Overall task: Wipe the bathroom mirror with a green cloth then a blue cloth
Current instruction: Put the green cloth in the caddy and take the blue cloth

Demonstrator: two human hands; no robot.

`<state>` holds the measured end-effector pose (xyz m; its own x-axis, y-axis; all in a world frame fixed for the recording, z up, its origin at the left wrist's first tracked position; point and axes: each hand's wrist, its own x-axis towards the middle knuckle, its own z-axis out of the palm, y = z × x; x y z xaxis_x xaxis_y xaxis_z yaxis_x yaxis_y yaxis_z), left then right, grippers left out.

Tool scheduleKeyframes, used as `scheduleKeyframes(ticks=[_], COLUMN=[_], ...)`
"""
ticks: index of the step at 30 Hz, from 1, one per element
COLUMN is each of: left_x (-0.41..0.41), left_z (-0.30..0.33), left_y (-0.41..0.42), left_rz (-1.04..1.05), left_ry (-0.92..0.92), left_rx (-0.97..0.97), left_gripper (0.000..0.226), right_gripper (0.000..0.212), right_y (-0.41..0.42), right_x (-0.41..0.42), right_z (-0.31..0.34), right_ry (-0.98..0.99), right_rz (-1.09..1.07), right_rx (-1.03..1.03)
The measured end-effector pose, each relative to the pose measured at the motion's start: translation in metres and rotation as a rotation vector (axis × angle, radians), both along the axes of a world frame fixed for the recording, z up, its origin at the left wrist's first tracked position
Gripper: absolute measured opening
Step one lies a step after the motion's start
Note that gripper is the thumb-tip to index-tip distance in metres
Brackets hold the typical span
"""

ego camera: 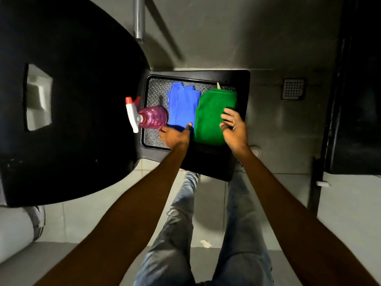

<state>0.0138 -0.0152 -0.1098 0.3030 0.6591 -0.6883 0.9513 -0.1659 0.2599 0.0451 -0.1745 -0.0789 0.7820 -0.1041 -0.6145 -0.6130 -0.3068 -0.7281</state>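
Note:
A folded green cloth [212, 114] lies on the right side of a black tray [241, 83]. A folded blue cloth [181, 106] lies beside it, to its left. My right hand [233, 129] rests on the green cloth's right edge with fingers spread. My left hand [175, 135] is at the near edge of the blue cloth, its fingers curled over that edge; whether it grips the cloth I cannot tell. No mirror is in view.
A pink spray bottle [152, 117] with a white and red trigger lies at the tray's left edge. A black basin counter [72, 120] fills the left. A floor drain [293, 89] sits at right. My legs stand on the tiled floor below.

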Motion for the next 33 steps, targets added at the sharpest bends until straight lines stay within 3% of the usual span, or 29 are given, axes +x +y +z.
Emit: scheduleKeyframes(ticks=[3, 8, 11, 15, 19, 21, 23, 24, 26, 29, 31, 33], left_x=[0.008, 0.017, 0.024, 0.047, 0.062, 0.061, 0.063, 0.066, 0.08, 0.117, 0.14, 0.165], left_z=[-0.006, 0.0, 0.029, 0.095, 0.179, 0.226, 0.275, 0.297, 0.343, 0.417, 0.468, 0.522], left_y=[-0.001, 0.004, 0.009, 0.008, -0.01, -0.025, -0.038, -0.042, -0.047, -0.053, -0.06, -0.073], left_rz=[0.127, 0.215, 0.272, 0.321, 0.381, 0.314, 0.1, -0.067, -0.431, -0.82, -0.953, -1.06], left_ry=[-0.027, -0.121, -0.169, -0.283, -0.35, -0.335, -0.295, -0.277, -0.331, -0.493, -0.709, -0.977], left_rx=[-0.098, -0.285, -0.341, -0.373, -0.653, -0.832, -0.896, -0.858, -0.647, -0.14, 0.097, 0.204], left_gripper=[0.102, 0.05, 0.047, 0.043, 0.024, 0.026, 0.023, 0.021, 0.04, 0.064, 0.064, 0.061], right_gripper=[0.047, 0.041, 0.038, 0.037, 0.045, 0.05, 0.048, 0.048, 0.054, 0.051, 0.048, 0.036], right_y=[0.002, -0.007, -0.01, -0.005, 0.011, 0.014, 0.01, 0.007, -0.002, -0.024, -0.046, -0.072], right_x=[-0.007, -0.016, -0.017, -0.014, -0.007, 0.007, 0.031, 0.042, 0.061, 0.093, 0.108, 0.129], right_z=[0.003, 0.016, 0.035, 0.073, 0.133, 0.176, 0.222, 0.241, 0.287, 0.351, 0.393, 0.438], right_ry=[0.024, 0.15, 0.242, 0.408, 0.561, 0.513, 0.356, 0.283, 0.127, -0.112, -0.264, -0.425], right_rz=[-0.051, -0.128, -0.223, -0.308, -0.479, -0.63, -0.727, -0.77, -0.814, -0.814, -0.798, -0.793], right_rx=[0.044, 0.18, 0.287, 0.428, 0.646, 0.811, 0.956, 1.001, 1.083, 1.165, 1.255, 1.306])
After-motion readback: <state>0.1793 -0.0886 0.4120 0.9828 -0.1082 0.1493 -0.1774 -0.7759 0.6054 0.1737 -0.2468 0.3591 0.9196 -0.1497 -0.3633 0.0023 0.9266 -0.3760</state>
